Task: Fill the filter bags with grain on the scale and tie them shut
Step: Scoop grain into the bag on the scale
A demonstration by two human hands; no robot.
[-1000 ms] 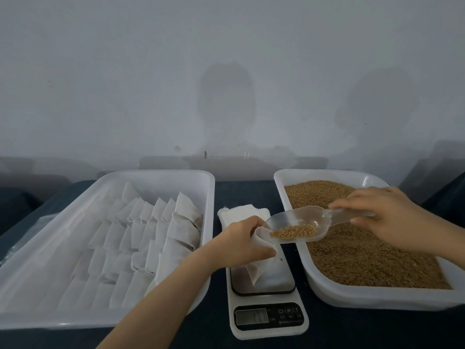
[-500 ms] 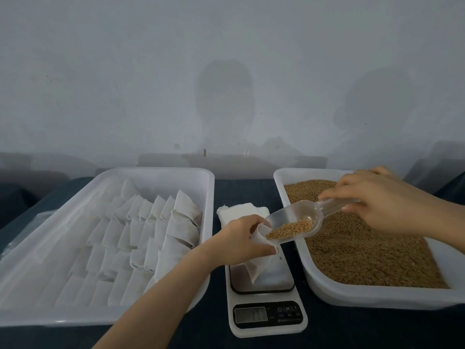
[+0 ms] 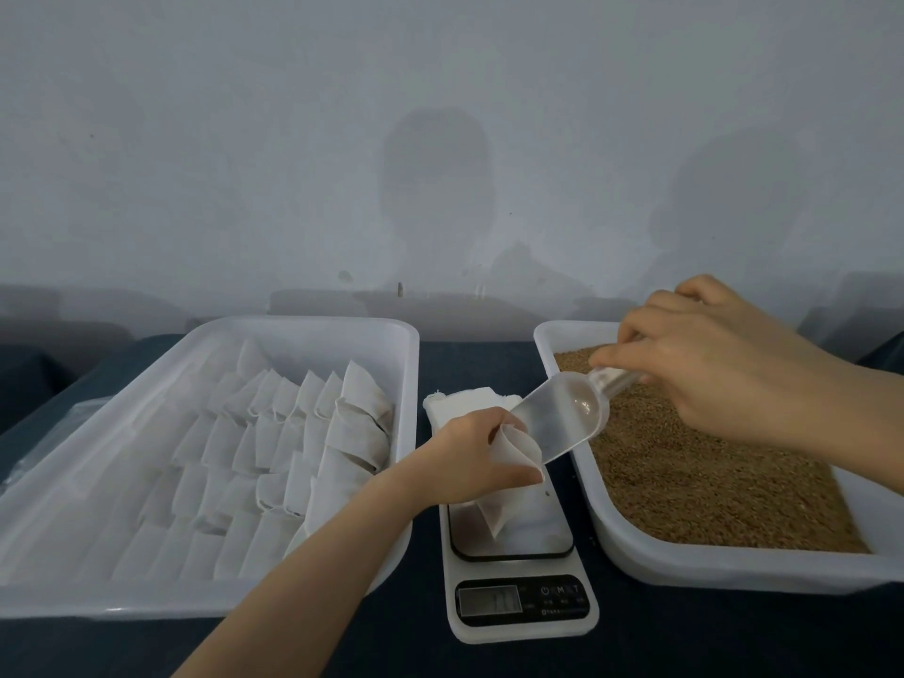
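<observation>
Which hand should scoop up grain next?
Probably the right hand: it grips the scoop by the grain tray. The left hand holds the filter bag on the scale.

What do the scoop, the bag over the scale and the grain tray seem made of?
Scoop: clear, glossy plastic, probably; things show through it. Bag: thin matte white paper or non-woven fabric, softly creased; which, unclear. Grain tray: white, slightly shiny plastic, apparently, with rounded moulded rims.

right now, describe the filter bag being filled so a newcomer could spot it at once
Between the bag tray and the grain tray sits a digital scale. On its platform is one white filter bag, its mouth held open by the left hand with a clear scoop tipped at it. Unlike the bags lying in the tray, it alone is held.
</observation>
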